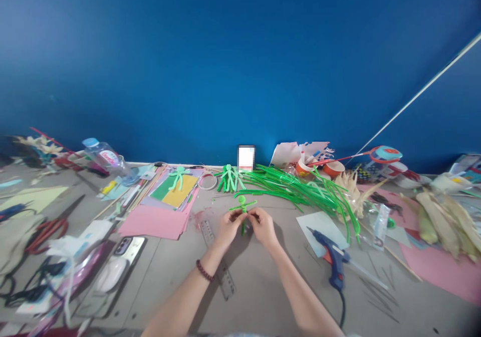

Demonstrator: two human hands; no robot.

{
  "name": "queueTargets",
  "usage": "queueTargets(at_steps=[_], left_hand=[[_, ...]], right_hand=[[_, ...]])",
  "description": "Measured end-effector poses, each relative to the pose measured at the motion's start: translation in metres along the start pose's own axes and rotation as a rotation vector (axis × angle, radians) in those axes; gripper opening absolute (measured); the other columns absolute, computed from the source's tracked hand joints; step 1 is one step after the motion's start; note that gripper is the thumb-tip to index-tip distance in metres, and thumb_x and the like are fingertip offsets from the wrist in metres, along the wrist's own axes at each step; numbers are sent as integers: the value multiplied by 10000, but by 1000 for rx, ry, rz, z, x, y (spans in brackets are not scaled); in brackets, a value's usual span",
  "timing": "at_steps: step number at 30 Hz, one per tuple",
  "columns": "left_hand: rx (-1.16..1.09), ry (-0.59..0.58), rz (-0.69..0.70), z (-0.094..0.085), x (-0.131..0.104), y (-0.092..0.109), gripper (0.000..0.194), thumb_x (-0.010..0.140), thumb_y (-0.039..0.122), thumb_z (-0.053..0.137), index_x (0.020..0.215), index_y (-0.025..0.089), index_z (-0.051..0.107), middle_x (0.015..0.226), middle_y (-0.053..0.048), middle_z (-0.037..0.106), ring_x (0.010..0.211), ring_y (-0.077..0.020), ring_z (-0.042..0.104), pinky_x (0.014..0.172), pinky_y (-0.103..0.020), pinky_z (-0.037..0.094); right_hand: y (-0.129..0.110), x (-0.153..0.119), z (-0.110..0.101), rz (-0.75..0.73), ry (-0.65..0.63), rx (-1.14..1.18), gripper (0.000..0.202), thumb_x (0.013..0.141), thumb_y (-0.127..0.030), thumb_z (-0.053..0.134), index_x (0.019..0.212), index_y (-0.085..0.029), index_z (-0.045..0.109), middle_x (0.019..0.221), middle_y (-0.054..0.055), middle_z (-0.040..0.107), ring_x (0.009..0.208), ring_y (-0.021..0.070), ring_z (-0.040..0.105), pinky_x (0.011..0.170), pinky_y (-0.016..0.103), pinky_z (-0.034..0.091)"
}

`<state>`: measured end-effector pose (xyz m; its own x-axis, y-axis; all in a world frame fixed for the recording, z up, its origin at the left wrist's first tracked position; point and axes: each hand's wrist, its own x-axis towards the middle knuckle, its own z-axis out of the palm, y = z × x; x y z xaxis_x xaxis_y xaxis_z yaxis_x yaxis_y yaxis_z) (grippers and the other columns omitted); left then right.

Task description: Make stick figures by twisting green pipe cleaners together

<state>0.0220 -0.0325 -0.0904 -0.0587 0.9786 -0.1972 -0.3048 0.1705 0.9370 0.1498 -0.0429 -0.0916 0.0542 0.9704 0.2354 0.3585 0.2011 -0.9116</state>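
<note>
Between my two hands, above the middle of the table, is a green pipe-cleaner figure (242,203) with a round head and arms stretched sideways. My left hand (232,225) pinches its body from the left. From the right, my right hand (261,224) grips it with thumb and fingers closed at the same spot. The legs are partly hidden by my fingers. Behind it, several finished-looking green figures (230,178) stand by the wall, and another pale green figure (177,178) lies on coloured sheets. A metal ruler (226,279) lies under my left forearm.
Long green pipe cleaners (285,188) are heaped behind on the right. A blue glue gun (336,259) rests right of my right arm, its cord running forward. Pink paper (154,222), a phone (122,267), scissors (50,229) and a plastic bottle (108,157) lie left. A blue wall (240,66) rises behind.
</note>
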Motion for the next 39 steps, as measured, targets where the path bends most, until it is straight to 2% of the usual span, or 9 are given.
queueTargets(at_steps=[4,7,9,13,16,20,25,30,39], left_hand=[[-89,7,31,0,1,-4,289,493,284,820,708,160,671,697,-13,683,679,-148,610,690,-268,455],[-122,3,21,-1,2,-1,285,517,298,814,722,161,670,695,-1,674,662,-132,600,672,-252,448],[-123,4,0,-2,2,3,295,524,322,812,721,157,667,675,5,665,627,-123,587,631,-244,438],[-137,-11,-35,-3,1,9,346,513,357,814,745,148,663,675,2,662,601,-123,583,592,-240,425],[-139,-66,-79,-4,0,12,334,535,343,809,758,140,666,712,-16,675,617,-128,592,595,-241,426],[-144,-73,-77,-5,0,13,305,550,311,806,762,142,667,721,-13,677,628,-126,593,597,-235,431],[-227,-43,-103,-5,0,13,328,533,288,821,774,143,654,722,-8,676,633,-117,610,603,-216,452],[-235,-90,-121,-6,2,10,300,552,308,814,738,139,650,672,-8,670,562,-107,599,561,-215,460],[-183,-77,-44,-8,3,7,277,586,346,791,710,132,666,613,-2,644,534,-94,560,529,-205,433]], right_hand=[[-2,0,0,-34,-25,19,161,785,-270,521,764,-183,654,754,60,675,712,187,612,676,289,473],[-2,0,1,8,-57,77,179,772,-290,550,838,-186,680,835,72,707,766,204,639,722,309,487],[0,1,1,54,-69,112,178,761,-311,567,799,-190,692,794,57,709,737,201,636,706,307,484],[5,3,1,302,-115,392,248,680,-405,668,742,-166,687,608,13,641,539,137,559,527,243,440],[3,5,-1,480,-118,659,328,609,-443,736,750,-151,689,592,5,621,488,95,514,455,201,396],[-2,4,-3,597,-199,799,333,554,-424,786,692,-134,700,601,18,632,486,80,517,436,182,388],[-2,3,-4,591,-215,855,316,523,-374,821,696,-132,715,575,-6,612,478,67,513,489,189,446],[2,3,-4,608,-188,861,356,479,-374,845,723,-149,716,638,14,653,575,101,586,611,229,520],[4,4,2,520,-1,650,419,421,-459,829,683,-159,701,605,25,660,527,152,609,608,307,548]])
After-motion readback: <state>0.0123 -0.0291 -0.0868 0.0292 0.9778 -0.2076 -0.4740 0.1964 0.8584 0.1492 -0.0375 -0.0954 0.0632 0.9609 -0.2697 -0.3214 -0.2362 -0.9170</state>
